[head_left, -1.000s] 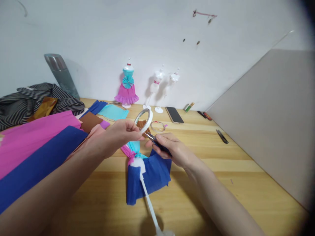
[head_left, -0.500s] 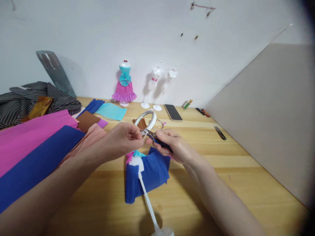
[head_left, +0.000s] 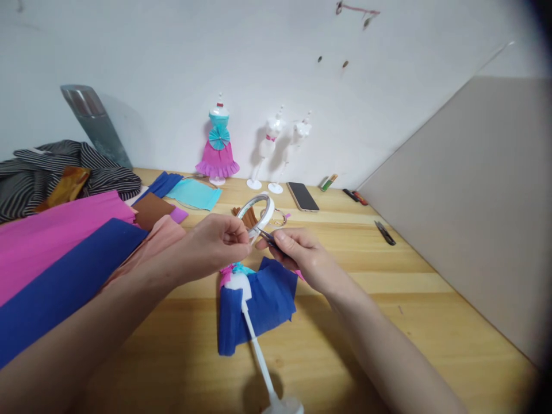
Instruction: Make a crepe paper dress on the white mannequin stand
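Nothing readable anywhere in this one, honestly. The phone (head_left: 302,196) is lying there with a dark screen. The little green tube (head_left: 328,183) by the wall is way too small to make out any print.

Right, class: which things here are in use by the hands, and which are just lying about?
In use: left hand holding tape roll; right hand holding small scissors; blue-wrapped doll stand beneath them.
Lying about: phone, black snips, pink-dressed doll stand, striped cloth, pink paper sheet.
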`<state>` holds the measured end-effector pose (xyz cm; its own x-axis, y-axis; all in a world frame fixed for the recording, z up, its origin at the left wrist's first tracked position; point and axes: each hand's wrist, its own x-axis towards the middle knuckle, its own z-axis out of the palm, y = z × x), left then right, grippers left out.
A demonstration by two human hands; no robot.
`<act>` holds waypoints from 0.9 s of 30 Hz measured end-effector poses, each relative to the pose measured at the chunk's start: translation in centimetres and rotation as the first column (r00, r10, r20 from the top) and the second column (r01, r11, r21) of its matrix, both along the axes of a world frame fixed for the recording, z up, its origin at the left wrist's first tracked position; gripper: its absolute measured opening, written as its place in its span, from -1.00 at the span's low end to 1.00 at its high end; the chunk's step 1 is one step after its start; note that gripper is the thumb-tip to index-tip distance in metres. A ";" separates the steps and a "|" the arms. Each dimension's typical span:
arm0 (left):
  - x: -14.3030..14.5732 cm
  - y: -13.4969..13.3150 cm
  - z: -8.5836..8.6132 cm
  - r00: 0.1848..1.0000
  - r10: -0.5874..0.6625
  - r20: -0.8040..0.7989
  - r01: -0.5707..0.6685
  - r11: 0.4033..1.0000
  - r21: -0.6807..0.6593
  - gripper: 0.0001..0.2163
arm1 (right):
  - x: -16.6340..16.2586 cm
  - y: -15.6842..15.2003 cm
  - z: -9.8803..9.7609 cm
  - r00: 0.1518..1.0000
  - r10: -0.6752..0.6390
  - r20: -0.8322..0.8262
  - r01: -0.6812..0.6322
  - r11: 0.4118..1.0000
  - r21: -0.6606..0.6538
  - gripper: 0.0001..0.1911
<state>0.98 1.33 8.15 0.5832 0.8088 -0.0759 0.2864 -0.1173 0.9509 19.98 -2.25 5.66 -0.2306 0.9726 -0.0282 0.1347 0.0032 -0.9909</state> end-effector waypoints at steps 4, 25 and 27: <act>-0.1 0.1 -0.1 1.000 -0.009 -0.003 0.009 0.999 0.032 -0.84 | 0.0 0.0 -0.1 0.999 0.008 -0.038 -0.009 0.999 -0.033 -0.47; -0.2 0.6 -0.8 0.998 -0.047 -0.044 0.050 0.997 0.066 -0.87 | -0.4 0.5 -1.4 0.966 0.036 -0.257 -0.092 0.974 -0.209 -0.58; -0.2 0.7 -0.7 0.999 -0.029 -0.027 0.030 0.999 0.038 -0.87 | -0.7 0.3 -1.4 0.998 -0.026 -0.055 0.024 0.999 -0.045 -0.59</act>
<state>0.73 2.03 7.45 0.6049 0.7940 -0.0603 0.3071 -0.1627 0.9377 19.28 -1.94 4.29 -0.2087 0.9762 -0.0591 0.0786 -0.0435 -0.9960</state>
